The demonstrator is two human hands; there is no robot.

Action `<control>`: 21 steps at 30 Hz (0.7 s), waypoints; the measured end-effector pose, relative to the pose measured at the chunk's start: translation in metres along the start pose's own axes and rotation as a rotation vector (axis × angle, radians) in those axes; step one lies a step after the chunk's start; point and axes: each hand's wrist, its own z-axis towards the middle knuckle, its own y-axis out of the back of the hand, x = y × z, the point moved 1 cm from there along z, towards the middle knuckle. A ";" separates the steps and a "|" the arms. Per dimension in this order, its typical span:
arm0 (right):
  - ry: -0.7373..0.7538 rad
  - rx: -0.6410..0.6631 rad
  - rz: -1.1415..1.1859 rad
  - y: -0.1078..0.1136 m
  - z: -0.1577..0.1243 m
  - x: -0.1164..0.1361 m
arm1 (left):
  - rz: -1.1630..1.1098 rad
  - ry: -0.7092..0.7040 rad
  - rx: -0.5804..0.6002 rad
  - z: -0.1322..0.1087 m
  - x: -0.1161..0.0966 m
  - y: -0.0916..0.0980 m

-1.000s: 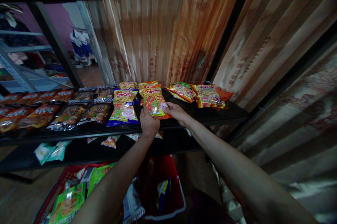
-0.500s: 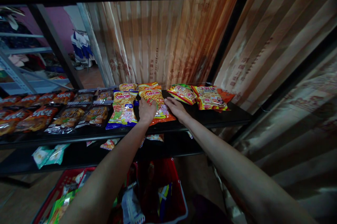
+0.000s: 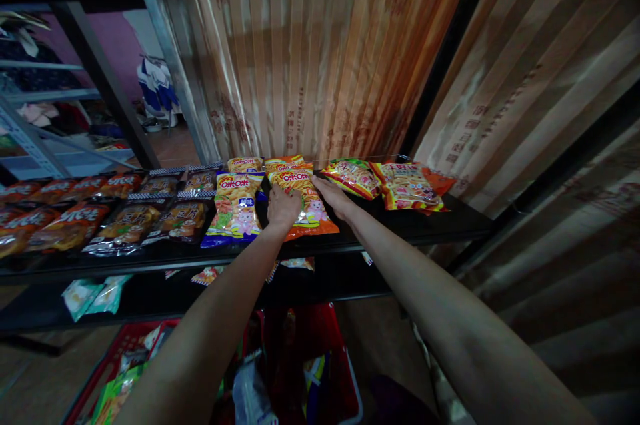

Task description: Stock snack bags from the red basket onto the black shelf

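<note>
The orange snack bag (image 3: 311,215) lies flat on the black shelf (image 3: 430,228), close to the front edge and about midway along the part that shows. It is a glossy pouch with a yellow top band carrying red lettering, a picture of pale sticks in the middle, a small cartoon figure lower down and a plain orange bottom edge. Its bottom end points at the front edge and tilts a little to the right.

The left hand (image 3: 283,206) rests palm down on the left half of the bag, not clenched, its fingers loosely bent over the print. The right hand (image 3: 336,197) is open too, with its fingers stretched along the bag's upper right edge and touching it.

Just to the left lies a blue snack bag (image 3: 234,210) of the same make, touching or nearly touching the orange one. Dark snack packs (image 3: 131,220) fill the shelf further left. Towards the right end, two more yellow and red bags (image 3: 406,184) lie near the back edge. A red basket (image 3: 330,338) stands on the floor below.
</note>
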 end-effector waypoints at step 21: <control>0.161 -0.343 -0.206 0.033 -0.067 0.008 | 0.370 -0.672 0.501 -0.140 0.009 0.065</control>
